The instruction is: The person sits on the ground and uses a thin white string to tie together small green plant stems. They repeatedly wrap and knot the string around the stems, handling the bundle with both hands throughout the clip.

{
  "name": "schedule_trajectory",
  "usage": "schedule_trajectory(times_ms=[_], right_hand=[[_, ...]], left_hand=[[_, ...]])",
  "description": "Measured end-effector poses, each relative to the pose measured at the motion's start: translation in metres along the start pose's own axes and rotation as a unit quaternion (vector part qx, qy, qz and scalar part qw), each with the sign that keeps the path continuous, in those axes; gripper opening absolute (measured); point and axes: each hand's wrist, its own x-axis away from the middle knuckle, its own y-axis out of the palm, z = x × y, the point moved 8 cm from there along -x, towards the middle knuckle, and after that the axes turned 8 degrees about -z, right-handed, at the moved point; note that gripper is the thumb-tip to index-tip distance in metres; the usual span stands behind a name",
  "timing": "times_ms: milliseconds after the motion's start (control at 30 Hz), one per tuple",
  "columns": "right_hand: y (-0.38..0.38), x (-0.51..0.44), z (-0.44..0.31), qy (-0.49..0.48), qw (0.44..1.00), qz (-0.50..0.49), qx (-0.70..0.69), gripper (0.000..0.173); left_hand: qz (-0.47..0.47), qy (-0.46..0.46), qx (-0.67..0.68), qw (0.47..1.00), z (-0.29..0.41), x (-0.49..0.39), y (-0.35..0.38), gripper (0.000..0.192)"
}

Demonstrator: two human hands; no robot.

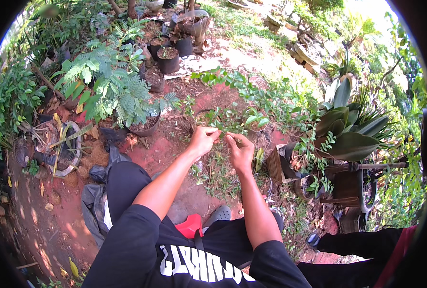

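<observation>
In front of me, both hands meet at a leafy green plant (231, 122) with thin stems and small leaves. My left hand (203, 141) pinches a bit of the greenery between thumb and forefinger. Close on its right, my right hand (240, 150) has thumb and forefinger pinched at the same spot, with a small gap between the two hands. The fingers partly hide the piece they hold. Behind the leaves, a dark curved pot rim (203, 112) shows in part.
A feathery-leaved plant (121, 82) grows in a pot (147, 126) at left. Black pots (168, 61) stand farther back. To the right are a broad-leaved plant (350, 133) and a wooden box (276, 165). Another person's leg (357, 244) reaches in at lower right. Below me sits something red (190, 226).
</observation>
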Motion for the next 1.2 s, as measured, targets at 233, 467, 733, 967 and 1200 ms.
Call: schedule_trajectory(times_ms=[233,467,733,967,1200], right_hand=[[-0.008,0.009,0.016,0.16,0.974,-0.123,-0.106,0.06],[-0.087,0.017,0.006,0.237,0.931,-0.253,0.118,0.044],[-0.135,-0.05,0.142,0.33,0.936,-0.108,0.055,0.024],[-0.077,-0.08,0.347,0.295,0.917,-0.252,0.089,0.039],[-0.012,-0.099,0.396,0.287,0.936,-0.202,-0.025,0.046]], left_hand=[[-0.035,0.041,-0.278,0.959,0.044,0.021,-0.002,0.029],[-0.027,-0.111,-0.429,0.896,0.044,-0.01,-0.078,0.027],[-0.198,-0.238,-0.535,0.786,-0.019,-0.026,-0.145,0.031],[-0.159,-0.228,-0.438,0.855,-0.109,-0.059,-0.126,0.039],[-0.089,-0.306,-0.159,0.935,-0.192,-0.097,-0.122,0.046]])
